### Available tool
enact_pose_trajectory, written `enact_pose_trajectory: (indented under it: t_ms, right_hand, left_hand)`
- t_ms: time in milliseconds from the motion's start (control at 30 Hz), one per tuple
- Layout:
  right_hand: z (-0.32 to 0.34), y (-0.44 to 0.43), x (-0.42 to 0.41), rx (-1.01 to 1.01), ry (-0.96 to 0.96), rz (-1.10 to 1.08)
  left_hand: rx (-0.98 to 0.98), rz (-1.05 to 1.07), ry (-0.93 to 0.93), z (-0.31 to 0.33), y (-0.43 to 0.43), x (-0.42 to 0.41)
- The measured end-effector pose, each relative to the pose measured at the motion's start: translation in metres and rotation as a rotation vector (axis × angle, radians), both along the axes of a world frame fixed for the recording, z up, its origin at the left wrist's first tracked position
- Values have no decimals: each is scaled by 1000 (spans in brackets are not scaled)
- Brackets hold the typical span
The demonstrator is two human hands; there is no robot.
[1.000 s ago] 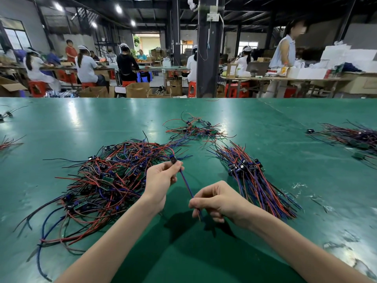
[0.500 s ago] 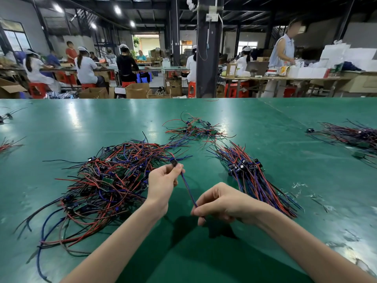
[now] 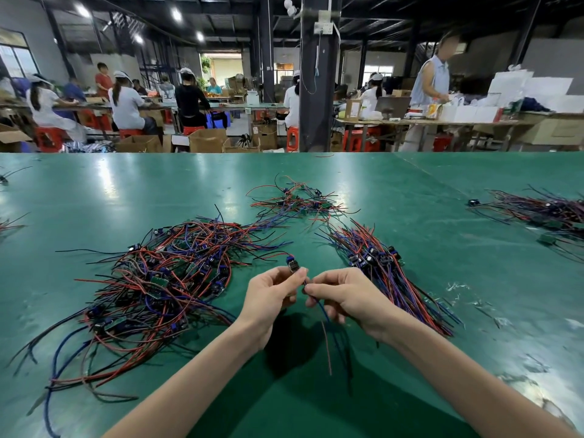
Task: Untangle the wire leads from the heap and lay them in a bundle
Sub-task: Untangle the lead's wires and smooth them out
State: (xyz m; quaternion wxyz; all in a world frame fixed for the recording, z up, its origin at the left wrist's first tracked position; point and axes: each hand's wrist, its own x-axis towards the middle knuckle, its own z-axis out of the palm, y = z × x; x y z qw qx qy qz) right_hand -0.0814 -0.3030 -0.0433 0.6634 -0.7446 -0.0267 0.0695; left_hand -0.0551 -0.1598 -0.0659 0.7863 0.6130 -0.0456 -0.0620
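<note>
A wire lead (image 3: 326, 346) is held between both hands. The left hand (image 3: 271, 298) pinches its small plug end (image 3: 292, 266), the right hand (image 3: 350, 298) pinches the wires just beside it, and the loose tails hang below. The tangled heap (image 3: 158, 279) lies left of the left hand, and the bundle (image 3: 388, 279) lies just right of the right hand. This lead looks freed, so the next move is probably to lay it on the bundle with its plug end lined up with the others.

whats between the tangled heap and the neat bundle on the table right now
In the head view, the left hand and right hand are there, together pinching one wire lead. Just beyond them is bare green table.
</note>
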Motion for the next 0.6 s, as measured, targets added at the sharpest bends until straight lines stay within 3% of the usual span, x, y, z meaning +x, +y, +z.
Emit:
enact_pose_trajectory:
  t_ms: [367,433,600]
  right_hand:
    - [39,-55,20,103,-260,-404]
    - [42,-72,22,57,-189,-449]
    - [39,-93,22,-366,110,-384]
  left_hand:
    - [-64,-54,69,0,2,5]
    - [-68,-59,62,0,3,4]
    - [-49,-64,44,1,2,1]
